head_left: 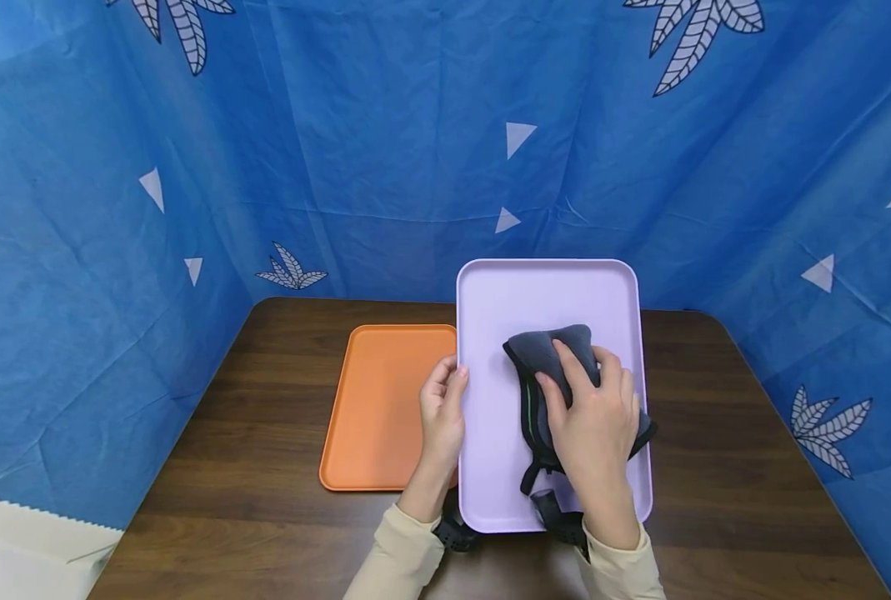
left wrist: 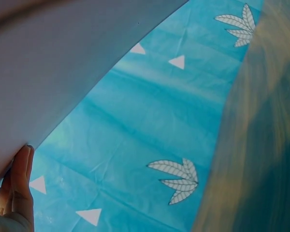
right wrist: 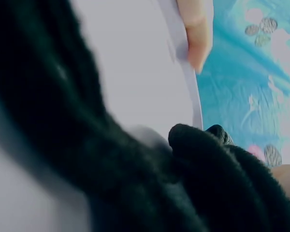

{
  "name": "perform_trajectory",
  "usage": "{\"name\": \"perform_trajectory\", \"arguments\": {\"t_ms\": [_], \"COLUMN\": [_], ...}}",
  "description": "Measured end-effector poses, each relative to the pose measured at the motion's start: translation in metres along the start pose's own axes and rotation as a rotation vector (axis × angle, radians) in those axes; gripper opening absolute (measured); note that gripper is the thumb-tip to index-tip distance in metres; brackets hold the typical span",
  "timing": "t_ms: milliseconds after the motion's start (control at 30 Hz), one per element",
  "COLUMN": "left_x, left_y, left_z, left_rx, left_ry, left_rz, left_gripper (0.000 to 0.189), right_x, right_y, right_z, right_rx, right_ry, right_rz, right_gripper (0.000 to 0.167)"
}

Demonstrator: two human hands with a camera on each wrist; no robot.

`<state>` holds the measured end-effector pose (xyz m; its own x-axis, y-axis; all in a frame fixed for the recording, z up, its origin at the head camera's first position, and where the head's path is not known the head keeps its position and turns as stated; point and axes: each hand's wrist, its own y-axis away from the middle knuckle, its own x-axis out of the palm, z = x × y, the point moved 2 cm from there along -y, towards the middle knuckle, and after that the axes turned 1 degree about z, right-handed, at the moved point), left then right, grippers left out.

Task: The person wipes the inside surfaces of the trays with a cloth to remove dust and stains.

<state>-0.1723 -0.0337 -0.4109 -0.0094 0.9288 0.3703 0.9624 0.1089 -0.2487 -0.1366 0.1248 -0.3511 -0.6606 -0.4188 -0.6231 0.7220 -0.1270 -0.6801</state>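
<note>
A lilac tray (head_left: 550,292) is lifted above the table, its left rim pinched by my left hand (head_left: 441,412). In the left wrist view, the left hand (left wrist: 17,191) holds the edge of the tray (left wrist: 63,67), seen from below. Folded on the tray lies a dark grey cloth (head_left: 538,354) with black edging and a small loop. My right hand (head_left: 595,421) grips this cloth from above with bent fingers. Up close in the right wrist view, the cloth (right wrist: 222,179) is dark and partly blurred over the pale tray (right wrist: 130,58). Part of the left hand (right wrist: 197,38) shows at the rim.
An orange tray (head_left: 385,400) lies on the dark wooden table (head_left: 250,433) at the left, its right side hidden under the lilac tray. A blue curtain (head_left: 385,167) with leaf and triangle prints hangs behind and beside the table. A pale cloth (head_left: 25,542) is at the lower left.
</note>
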Motion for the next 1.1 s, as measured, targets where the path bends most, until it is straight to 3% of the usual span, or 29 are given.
{"name": "perform_trajectory", "arguments": {"t_ms": [333,633,800,1100], "left_x": [-0.003,-0.004,-0.005,-0.005], "left_y": [-0.002,-0.003,-0.003,-0.002], "left_z": [0.001,0.003,0.004,0.007], "left_rx": [0.005,0.018,0.014,0.018], "left_ry": [-0.012,-0.019,-0.009,-0.008], "left_rz": [-0.010,0.001,0.002,-0.012], "left_gripper": [0.032,0.031,0.032,0.032], "right_x": [-0.013,-0.007,-0.003,0.011], "right_y": [0.000,0.004,0.008,0.017], "right_z": [-0.035,-0.035,-0.026,-0.002], "right_rx": [0.154,0.187,0.166,0.028], "right_ry": [0.039,0.043,0.041,0.020], "right_rz": [-0.004,-0.003,0.001,-0.023], "right_gripper": [0.040,0.041,0.040,0.041]}}
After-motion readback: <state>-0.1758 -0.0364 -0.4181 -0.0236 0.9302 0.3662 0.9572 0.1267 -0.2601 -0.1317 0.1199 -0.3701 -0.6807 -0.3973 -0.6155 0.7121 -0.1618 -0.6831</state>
